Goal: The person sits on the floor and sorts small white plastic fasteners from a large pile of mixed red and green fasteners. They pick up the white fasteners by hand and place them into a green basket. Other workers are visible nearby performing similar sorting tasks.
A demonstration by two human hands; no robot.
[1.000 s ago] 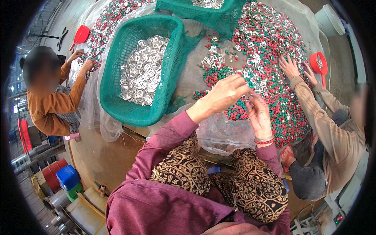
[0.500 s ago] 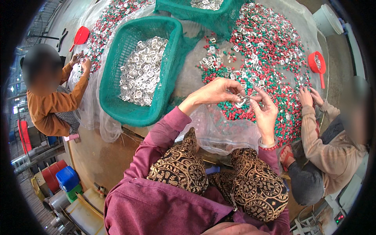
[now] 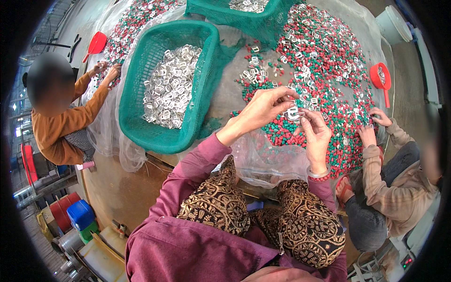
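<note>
Head view: the left hand [image 3: 268, 106] and right hand [image 3: 317, 136] meet over the near side of a loose pile of red and green chips [image 3: 340, 122], a pale metal buckle [image 3: 292, 113] between their fingertips. Left grip: thumb and fingers appear to pinch the buckle's upper end. Right grip: thumb and forefinger drawn close at its right side; cannot tell whether they touch it. Change over half a second: left hand is a little higher, hands slightly further apart, buckle more face-on and easier to make out. Reads as one piece being handled singly. Co-worker at left: hands [image 3: 112, 73] now reach down at the pile's edge instead of being raised near each other. Co-worker at right: hands [image 3: 368, 136] have spread apart. Green basket [image 3: 130, 101], left of the hands, holds many similar buckles [image 3: 170, 87]. Red scoops [image 3: 97, 43] lie at either side. Brands, labels, writing: none legible on buckle, basket or scoops.
</note>
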